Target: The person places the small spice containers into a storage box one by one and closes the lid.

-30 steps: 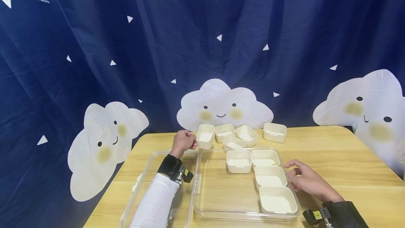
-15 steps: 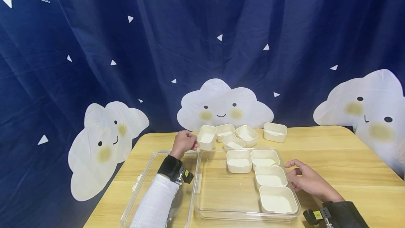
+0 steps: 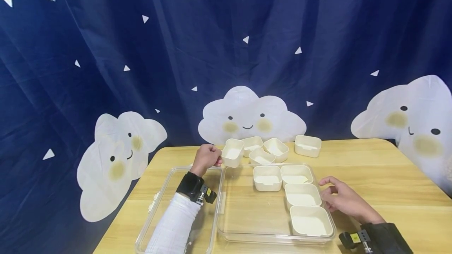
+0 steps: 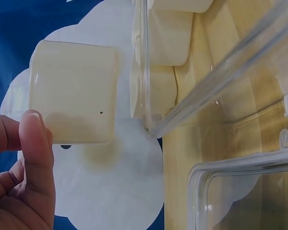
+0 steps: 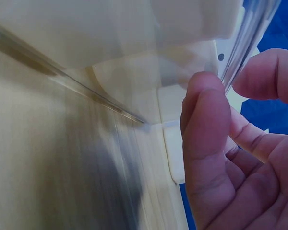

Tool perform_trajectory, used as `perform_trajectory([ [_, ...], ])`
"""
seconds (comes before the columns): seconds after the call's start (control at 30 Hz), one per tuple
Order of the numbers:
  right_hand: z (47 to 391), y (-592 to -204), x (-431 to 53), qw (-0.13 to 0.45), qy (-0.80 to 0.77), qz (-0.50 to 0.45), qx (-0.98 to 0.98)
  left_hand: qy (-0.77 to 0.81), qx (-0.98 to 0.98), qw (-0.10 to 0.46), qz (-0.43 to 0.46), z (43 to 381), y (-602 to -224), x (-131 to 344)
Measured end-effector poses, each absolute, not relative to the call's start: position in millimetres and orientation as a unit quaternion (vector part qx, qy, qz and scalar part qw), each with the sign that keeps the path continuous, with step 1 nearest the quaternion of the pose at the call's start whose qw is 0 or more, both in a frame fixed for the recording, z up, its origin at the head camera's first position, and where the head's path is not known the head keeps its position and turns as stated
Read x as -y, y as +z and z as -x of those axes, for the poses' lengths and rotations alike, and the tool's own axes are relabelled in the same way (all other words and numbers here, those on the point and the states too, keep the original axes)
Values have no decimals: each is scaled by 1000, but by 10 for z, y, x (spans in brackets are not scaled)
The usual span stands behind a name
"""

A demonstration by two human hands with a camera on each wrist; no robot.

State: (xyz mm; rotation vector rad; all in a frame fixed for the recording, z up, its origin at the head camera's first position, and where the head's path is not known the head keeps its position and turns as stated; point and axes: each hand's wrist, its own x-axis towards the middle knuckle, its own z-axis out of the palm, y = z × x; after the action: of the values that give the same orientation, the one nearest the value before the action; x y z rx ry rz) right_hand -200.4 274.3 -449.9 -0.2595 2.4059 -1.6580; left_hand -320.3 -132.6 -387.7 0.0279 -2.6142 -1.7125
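My left hand [image 3: 206, 158] pinches a small cream square box [image 3: 233, 153] at its left side, above the table's far part. In the left wrist view that box [image 4: 74, 91] shows its flat underside, with the thumb against its edge. My right hand [image 3: 344, 201] stays beside the right wall of a clear plastic case [image 3: 254, 218], fingers loosely bent and holding nothing. Whether its fingertips touch the wall I cannot tell. Inside the case, several cream boxes [image 3: 312, 222] line the right side and far edge. One box [image 3: 288, 171] there has a small yellowish scrap in it.
Behind the case, several loose cream boxes [image 3: 276, 150] are bunched on the wooden table [image 3: 385, 175]. Another box [image 3: 308, 146] stands apart to their right. The case's clear lid [image 3: 159, 199] lies opened to the left, under my left forearm. A blue cloud-print curtain [image 3: 247, 58] hangs behind.
The box in my left hand has shifted slightly to the right and leans a little more. My right hand and the boxes in the case keep their places.
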Motion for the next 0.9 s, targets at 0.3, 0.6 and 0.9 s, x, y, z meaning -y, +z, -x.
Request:
perform_trajectory([
  [0.3, 2017, -4524, -2752, 105, -561, 85, -817, -549, 836, -9, 0, 3163, -3820, 1301],
  [0.6, 2026, -4526, -2742, 110, -557, 57, -821, -550, 835, -20, 3, 3141, -3801, 1289],
  [0.9, 2022, -4518, -2735, 106, -555, 58, -823, -540, 841, -30, 21, 3136, -3826, 1301],
])
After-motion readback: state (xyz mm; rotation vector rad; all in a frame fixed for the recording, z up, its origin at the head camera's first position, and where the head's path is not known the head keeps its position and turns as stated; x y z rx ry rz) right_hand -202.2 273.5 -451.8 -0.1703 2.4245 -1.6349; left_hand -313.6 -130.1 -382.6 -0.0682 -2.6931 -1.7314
